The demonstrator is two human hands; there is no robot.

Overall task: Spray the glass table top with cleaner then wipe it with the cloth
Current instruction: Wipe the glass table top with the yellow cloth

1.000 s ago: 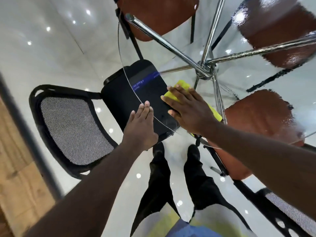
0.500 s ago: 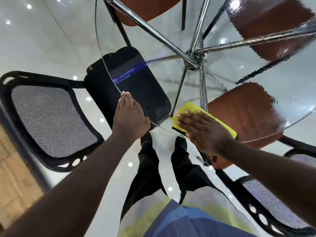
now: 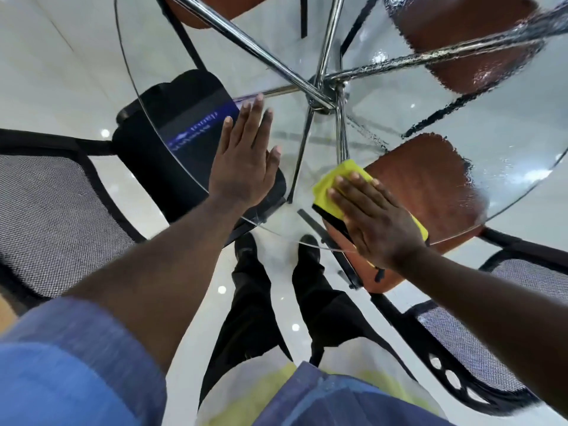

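- Pressing palm-flat, the right hand [image 3: 378,219] is pinning the soft yellow cloth [image 3: 333,181] at the near edge of the round glass table top [image 3: 507,142].
- The left hand [image 3: 246,161] is resting spread on the slick glass (likely fragile).

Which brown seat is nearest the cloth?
The near-right brown seat, right beside the yellow cloth; the other two lie at the far side, beyond the chrome hub.

Pale lettering [image 3: 196,130] on a blue band [image 3: 229,107], seen in the glass desk [image 3: 491,124] at left, over the black chair seat [image 3: 144,149], blurred, apparently mirrored, not readable.
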